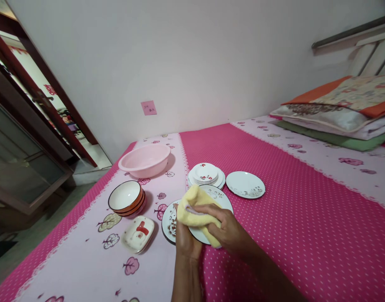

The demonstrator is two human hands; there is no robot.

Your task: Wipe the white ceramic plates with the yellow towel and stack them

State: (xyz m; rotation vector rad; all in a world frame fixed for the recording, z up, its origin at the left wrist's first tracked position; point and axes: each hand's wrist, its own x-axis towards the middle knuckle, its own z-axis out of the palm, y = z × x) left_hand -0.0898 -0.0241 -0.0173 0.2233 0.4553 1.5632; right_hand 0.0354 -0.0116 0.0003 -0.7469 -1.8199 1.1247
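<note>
My left hand (186, 239) grips the left edge of a white plate (224, 200) with a dark rim, held up at a tilt. A yellow cloth (192, 212) lies over this plate, and my right hand (222, 222) is closed on it, pressing it against the plate's face. The cloth hides part of my left fingers. Under and left of my left hand, another white plate with a brown floral pattern (169, 222) rests on the bedspread. Just behind the held plate stands a stack of small white plates with red flowers (205, 172) on a larger plate.
A white oval plate (245, 184) lies to the right. On the left are stacked orange-brown bowls (126, 197), a square dish with a bear picture (138, 235) and a pink basin (145, 161). Folded bedding (339, 113) lies at far right; a wall (211, 63) rises behind.
</note>
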